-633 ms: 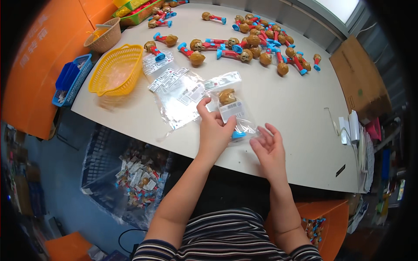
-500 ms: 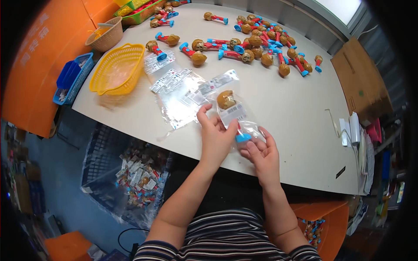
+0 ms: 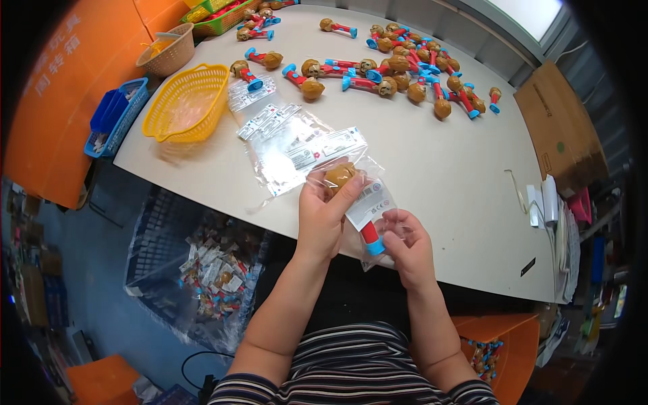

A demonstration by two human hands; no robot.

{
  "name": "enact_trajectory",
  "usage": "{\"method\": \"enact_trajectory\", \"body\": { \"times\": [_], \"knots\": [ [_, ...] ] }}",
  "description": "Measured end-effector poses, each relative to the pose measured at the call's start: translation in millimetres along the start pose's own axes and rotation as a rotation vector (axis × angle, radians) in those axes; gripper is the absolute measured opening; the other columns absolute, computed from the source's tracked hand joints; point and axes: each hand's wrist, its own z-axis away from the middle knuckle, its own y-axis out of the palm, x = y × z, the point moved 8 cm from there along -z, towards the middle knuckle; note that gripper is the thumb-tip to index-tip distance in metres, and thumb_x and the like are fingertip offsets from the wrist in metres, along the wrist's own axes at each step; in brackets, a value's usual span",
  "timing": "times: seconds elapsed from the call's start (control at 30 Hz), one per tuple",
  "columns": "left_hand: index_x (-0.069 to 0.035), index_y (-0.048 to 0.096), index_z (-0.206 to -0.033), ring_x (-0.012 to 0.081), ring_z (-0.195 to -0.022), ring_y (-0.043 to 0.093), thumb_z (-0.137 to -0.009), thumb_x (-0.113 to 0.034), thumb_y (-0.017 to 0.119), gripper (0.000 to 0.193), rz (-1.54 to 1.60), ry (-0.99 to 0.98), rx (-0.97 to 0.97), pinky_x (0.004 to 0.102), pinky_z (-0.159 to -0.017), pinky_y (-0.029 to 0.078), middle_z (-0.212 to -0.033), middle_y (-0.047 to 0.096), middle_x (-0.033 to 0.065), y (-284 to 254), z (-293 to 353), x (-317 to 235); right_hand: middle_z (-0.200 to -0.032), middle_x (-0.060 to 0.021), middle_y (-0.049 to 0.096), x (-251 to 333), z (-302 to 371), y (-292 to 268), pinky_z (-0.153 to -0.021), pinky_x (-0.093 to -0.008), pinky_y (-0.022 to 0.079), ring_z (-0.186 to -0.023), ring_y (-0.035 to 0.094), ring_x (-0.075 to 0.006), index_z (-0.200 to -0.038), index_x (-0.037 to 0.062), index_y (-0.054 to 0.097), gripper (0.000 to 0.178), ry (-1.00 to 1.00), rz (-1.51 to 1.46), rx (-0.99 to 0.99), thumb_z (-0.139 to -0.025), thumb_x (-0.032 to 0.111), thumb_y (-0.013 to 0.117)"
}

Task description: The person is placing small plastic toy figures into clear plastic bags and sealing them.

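Note:
A toy with a brown round head, a red handle and a blue foot [image 3: 373,244] lies inside a clear plastic bag [image 3: 388,196] that bears a white printed label. My left hand [image 3: 324,212] is wrapped round the head end through the film, its thumb on top. At the lower end, my right hand [image 3: 407,243] pinches the bag's edge beside the blue foot. Just beyond my left hand, several flat clear bags [image 3: 280,152] with printed headers are spread on the table.
Several loose toys [image 3: 398,64] cover the table's [image 3: 466,175] far side. On the left stand a yellow basket [image 3: 219,101], a tan basket [image 3: 177,61] and a blue basket [image 3: 135,104]. A blue crate [image 3: 152,250] of bagged toys sits below. At right is a cardboard box [image 3: 563,128].
The bagged toy has come nearer to me and tilted slightly. My left hand has shifted from the bag's side to grip the toy's head; my right hand moved slightly down.

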Motion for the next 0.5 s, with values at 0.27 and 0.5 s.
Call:
{"method": "enact_trajectory", "body": {
  "times": [0.27, 0.5],
  "knots": [
    [0.000, 0.052, -0.116, 0.0138, -0.089, 0.063, -0.085, -0.002, 0.076, 0.039, -0.008, 0.070, -0.088, 0.0280, -0.082, 0.054, -0.103, 0.062, 0.0083, -9, 4, -4, -0.114, -0.0159, 0.061, 15, 15, 33, -0.082, -0.0305, 0.056, -0.100, 0.064, -0.0199, -0.137, -0.0005, 0.038, 0.067, -0.110, 0.015, 0.110, -0.080, -0.009, 0.071],
    [0.001, 0.051, -0.126, 0.0278, -0.105, 0.065, -0.107, -0.035, 0.034, 0.045, 0.132, 0.017, -0.027, 0.0413, -0.093, 0.053, -0.114, 0.065, 0.0164, -8, 8, -13, -0.105, -0.0141, 0.063, 13, 9, 25, -0.075, -0.0301, 0.056, -0.088, 0.065, -0.0198, -0.136, -0.0032, 0.041, 0.067, -0.028, -0.114, 0.117, -0.080, 0.013, 0.074]
  ]
}}
